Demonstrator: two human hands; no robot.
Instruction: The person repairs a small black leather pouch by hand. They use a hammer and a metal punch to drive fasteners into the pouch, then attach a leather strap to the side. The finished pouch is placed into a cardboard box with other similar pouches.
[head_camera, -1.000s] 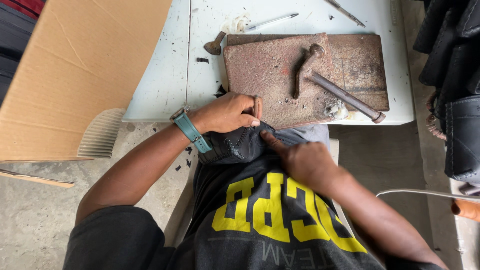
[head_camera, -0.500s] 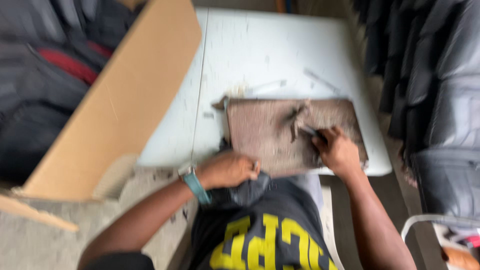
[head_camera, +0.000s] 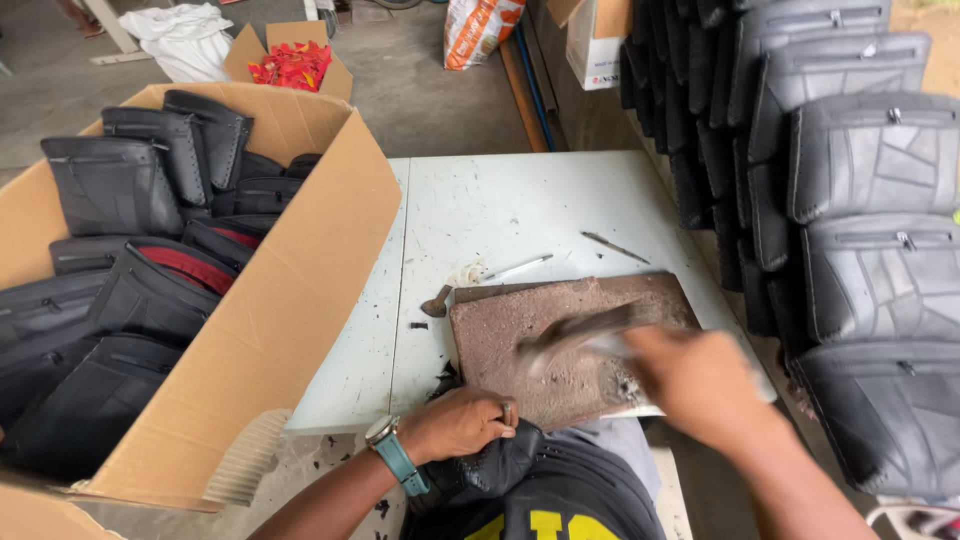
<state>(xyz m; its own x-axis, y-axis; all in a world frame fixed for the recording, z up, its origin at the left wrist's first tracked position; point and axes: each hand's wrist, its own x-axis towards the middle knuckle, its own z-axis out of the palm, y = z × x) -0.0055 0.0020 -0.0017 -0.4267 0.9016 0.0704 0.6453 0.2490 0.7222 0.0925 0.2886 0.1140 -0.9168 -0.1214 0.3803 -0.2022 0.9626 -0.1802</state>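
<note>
A: What is held by each hand?
B: A blurred hammer (head_camera: 575, 335) is gripped by the right hand (head_camera: 700, 385) above the rusty slab (head_camera: 500, 345) on the bench (head_camera: 500, 210). Black leather (head_camera: 495, 465) is pinched shut by the left hand (head_camera: 460, 425) at the bench edge.
A: And alongside?
B: A bag-filled box (head_camera: 290, 300) is seen at left.

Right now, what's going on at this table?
A person sits at a white table with a rusty metal slab at its near edge. The left hand presses a piece of black material against the lap, just below the slab. The right hand grips a hammer, blurred by motion, over the slab. An open cardboard box of dark bags stands on the left; more grey bags are stacked on the right.
</note>
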